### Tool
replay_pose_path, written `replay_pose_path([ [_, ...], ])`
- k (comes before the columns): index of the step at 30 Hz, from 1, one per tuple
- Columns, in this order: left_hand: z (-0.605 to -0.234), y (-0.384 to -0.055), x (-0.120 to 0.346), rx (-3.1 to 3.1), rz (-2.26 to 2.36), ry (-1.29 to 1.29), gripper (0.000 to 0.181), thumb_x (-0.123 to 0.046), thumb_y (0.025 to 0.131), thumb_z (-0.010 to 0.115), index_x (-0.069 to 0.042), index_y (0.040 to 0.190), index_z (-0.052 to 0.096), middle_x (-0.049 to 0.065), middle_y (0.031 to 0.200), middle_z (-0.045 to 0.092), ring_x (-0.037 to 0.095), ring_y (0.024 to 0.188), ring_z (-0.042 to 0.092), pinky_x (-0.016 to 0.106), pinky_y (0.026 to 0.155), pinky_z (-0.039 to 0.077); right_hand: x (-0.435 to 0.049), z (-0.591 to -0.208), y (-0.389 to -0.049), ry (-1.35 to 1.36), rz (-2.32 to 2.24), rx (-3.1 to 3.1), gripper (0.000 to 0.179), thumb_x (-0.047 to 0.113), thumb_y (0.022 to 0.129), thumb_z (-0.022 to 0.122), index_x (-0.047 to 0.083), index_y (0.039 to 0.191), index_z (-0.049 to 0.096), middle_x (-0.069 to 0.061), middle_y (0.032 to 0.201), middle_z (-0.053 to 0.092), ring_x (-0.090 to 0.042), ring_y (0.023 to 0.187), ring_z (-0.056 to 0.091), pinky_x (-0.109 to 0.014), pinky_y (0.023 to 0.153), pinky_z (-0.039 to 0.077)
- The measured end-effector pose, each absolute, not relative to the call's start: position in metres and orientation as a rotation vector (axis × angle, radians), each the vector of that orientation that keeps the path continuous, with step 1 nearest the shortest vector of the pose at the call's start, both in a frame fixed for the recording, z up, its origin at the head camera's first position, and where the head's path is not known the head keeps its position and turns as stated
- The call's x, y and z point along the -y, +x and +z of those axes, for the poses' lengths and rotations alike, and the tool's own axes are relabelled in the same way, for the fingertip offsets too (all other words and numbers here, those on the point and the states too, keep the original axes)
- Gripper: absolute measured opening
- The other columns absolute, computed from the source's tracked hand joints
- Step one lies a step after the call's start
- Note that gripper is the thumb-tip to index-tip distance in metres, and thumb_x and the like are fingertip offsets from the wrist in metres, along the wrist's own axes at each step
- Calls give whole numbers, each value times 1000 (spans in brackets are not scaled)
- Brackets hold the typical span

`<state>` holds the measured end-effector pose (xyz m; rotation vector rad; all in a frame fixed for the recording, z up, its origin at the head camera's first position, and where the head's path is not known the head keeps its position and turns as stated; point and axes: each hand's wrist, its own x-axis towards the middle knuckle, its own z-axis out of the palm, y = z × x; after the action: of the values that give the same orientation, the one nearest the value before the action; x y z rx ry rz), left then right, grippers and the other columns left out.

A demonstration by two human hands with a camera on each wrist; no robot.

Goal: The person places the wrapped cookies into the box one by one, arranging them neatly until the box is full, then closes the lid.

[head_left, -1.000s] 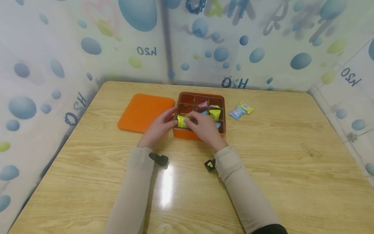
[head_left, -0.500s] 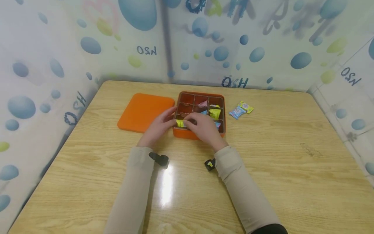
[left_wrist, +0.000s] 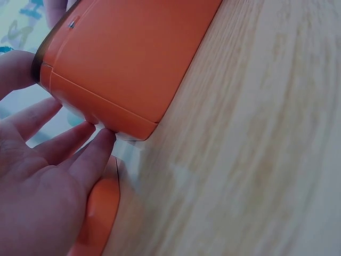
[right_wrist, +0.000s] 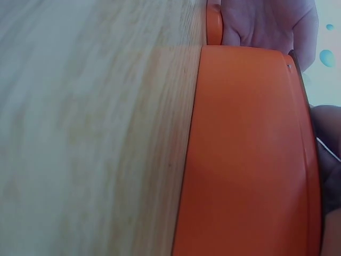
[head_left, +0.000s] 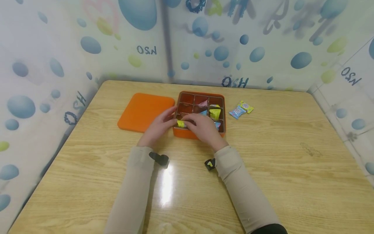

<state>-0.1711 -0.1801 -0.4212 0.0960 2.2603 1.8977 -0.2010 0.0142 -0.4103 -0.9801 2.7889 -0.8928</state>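
An orange box (head_left: pixel 187 133) with a divided insert stands on the table, small wrapped sweets in some compartments. Over its front left compartment, my right hand (head_left: pixel 206 129) pinches a yellow wrapped sweet (head_left: pixel 180 123) between thumb and fingers. My left hand (head_left: pixel 157 128) rests at the box's left side. In the left wrist view its nearly straight fingers (left_wrist: pixel 72 144) touch the orange wall, and the thumb lies at the dark rim. A yellow sweet (head_left: pixel 214 114), a blue one (head_left: pixel 204 112) and a pink one (head_left: pixel 203 104) show in other compartments. My right hand hides part of the front row.
The orange lid (head_left: pixel 144 112) lies flat on the table left of the box. Right of the box, a blue wrapped sweet (head_left: pixel 237 112) and a yellow-green one (head_left: pixel 246 107) lie together. A patterned wall covering (head_left: pixel 187 42) stands behind the wooden table (head_left: pixel 277 156).
The yellow sweet in my right fingers has gone lower into the front left compartment, and less of it shows. My right fingers shifted slightly down with it. My left hand stays at the box.
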Motion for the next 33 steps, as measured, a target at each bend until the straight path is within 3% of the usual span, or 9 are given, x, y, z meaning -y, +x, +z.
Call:
replay_pose_path([
  [6,-433,-176,182,-2290,1901,119,52,-26,89,54,-32,136,35,-3,139,36,10,123,36,38,101,28,-14,-410,-200,-992,-893,-2809,23,28,91,50,24,111,61,8,110,59,-11,99,53,-33,87,42],
  [19,-432,-175,181,-2287,1893,79,51,-27,89,55,-33,136,35,-8,138,36,10,123,35,38,101,28,-14,-411,-201,-970,-894,-2820,26,26,90,53,22,115,60,6,109,58,-11,91,53,-32,81,44],
  [24,-432,-176,182,-2276,1908,84,51,-26,89,55,-32,136,35,-10,137,36,10,123,35,37,101,28,-13,-412,-202,-990,-870,-2831,24,27,90,53,22,112,61,6,111,58,-13,99,51,-33,86,42],
  [33,-435,-177,182,-2259,1924,103,51,-26,89,55,-32,136,36,-5,138,36,11,123,35,38,101,29,-14,-412,-202,-1016,-833,-2856,25,27,90,54,23,112,62,7,118,56,-13,99,48,-31,83,42],
])
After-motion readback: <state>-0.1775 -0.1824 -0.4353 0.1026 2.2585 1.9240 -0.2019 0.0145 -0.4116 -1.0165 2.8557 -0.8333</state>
